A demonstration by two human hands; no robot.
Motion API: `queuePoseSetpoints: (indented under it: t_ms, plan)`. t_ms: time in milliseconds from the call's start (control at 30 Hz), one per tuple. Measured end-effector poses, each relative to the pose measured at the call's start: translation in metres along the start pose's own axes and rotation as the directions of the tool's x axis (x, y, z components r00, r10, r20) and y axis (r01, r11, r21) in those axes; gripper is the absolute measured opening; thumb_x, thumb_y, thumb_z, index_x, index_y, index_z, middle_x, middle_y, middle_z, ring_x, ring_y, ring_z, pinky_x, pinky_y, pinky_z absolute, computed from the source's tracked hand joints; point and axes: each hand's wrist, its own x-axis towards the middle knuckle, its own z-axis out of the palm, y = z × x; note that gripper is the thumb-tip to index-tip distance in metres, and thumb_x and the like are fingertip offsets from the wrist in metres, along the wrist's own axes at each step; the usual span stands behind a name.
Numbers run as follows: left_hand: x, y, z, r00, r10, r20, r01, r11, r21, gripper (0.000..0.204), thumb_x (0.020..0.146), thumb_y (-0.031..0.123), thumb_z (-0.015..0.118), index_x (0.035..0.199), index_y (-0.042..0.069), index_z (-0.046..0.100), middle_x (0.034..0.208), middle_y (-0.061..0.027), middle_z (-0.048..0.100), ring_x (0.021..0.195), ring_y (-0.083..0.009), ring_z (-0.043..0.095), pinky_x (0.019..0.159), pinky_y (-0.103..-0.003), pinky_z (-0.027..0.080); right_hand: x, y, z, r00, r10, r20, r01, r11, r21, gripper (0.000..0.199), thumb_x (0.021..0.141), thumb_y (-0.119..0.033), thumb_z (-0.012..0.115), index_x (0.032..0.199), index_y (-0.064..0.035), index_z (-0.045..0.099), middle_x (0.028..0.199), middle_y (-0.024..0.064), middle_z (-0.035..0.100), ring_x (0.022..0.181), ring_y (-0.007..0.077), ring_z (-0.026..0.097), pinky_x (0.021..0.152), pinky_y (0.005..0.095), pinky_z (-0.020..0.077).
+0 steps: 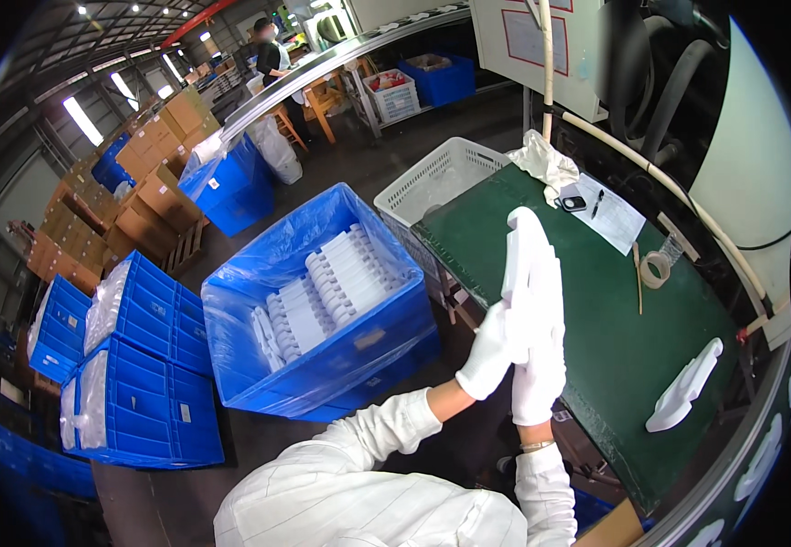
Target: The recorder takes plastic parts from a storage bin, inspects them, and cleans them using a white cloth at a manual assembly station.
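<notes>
Both my hands wear white gloves and hold a long, white moulded plastic part (520, 239) near the table's left edge. My left hand (486, 354) grips its lower left side. My right hand (541, 387) lies along its right side, fingers pressed to it; white on white hides where glove and part meet. Another white plastic part (685, 387) lies on the green table (614, 356) to the right. Left of my hands stands a blue bin (322, 383) lined with clear plastic, holding rows of similar white parts (350, 273).
A grey perforated crate (450, 164) sits behind the table. A crumpled cloth (546, 164), paper (610, 211), pen (598, 202) and tape roll (655, 270) lie on the tabletop. Blue crates (140, 401) and cardboard boxes (154, 137) stack up left. A person (272, 59) stands far off.
</notes>
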Motion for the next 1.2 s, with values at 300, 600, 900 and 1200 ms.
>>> queuePoseSetpoints:
  t_ms: [300, 600, 900, 1200]
  plan:
    - [0.059, -0.035, -0.098, 0.972, 0.214, -0.098, -0.184, 0.951, 0.246, 0.030, 0.096, 0.012, 0.056, 0.123, 0.001, 0.051, 0.107, -0.0053, 0.060, 0.096, -0.0107, 0.059, 0.082, -0.026, 0.051, -0.019, 0.003, -0.013, 0.996, -0.072, 0.043, 0.069, 0.995, 0.073, 0.054, 0.080, -0.006, 0.069, 0.131, 0.0002, 0.050, 0.134, 0.0221, 0.051, 0.126, 0.0399, 0.047, 0.105, 0.0462, 0.0388]
    - [0.011, 0.005, -0.070, 0.996, 0.006, 0.086, -0.035, 0.941, 0.337, 0.038, 0.095, 0.019, 0.056, 0.126, 0.001, 0.047, 0.109, -0.0040, 0.056, 0.098, -0.0101, 0.053, 0.085, -0.026, 0.045, 0.042, 0.045, -0.002, 0.825, 0.456, 0.335, -0.516, 0.363, 0.776, 0.040, 0.101, -0.024, 0.049, 0.128, 0.0044, 0.050, 0.120, 0.0117, 0.058, 0.108, 0.0170, 0.055, 0.092, 0.0300, 0.0457]
    - [0.046, 0.026, -0.020, 0.963, 0.204, 0.177, -0.267, 0.634, 0.726, 0.054, 0.100, 0.051, 0.039, 0.103, -0.001, 0.052, 0.077, -0.0061, 0.062, 0.065, -0.0122, 0.061, 0.060, -0.026, 0.050, 0.016, 0.015, -0.016, 0.812, 0.534, 0.235, -0.581, 0.704, 0.409, 0.055, 0.090, -0.049, 0.059, 0.104, 0.0041, 0.056, 0.085, 0.0171, 0.066, 0.078, 0.0222, 0.064, 0.071, 0.0345, 0.0495]
    - [0.047, 0.004, -0.038, 0.972, 0.204, 0.117, -0.235, 0.850, 0.472, 0.052, 0.099, 0.054, 0.039, 0.101, 0.003, 0.050, 0.074, -0.0049, 0.058, 0.059, -0.0100, 0.056, 0.053, -0.024, 0.045, 0.011, 0.013, -0.018, 0.829, 0.510, 0.230, -0.559, 0.746, 0.361, 0.054, 0.090, -0.050, 0.060, 0.100, 0.0028, 0.056, 0.081, 0.0164, 0.066, 0.075, 0.0245, 0.065, 0.069, 0.0354, 0.0496]
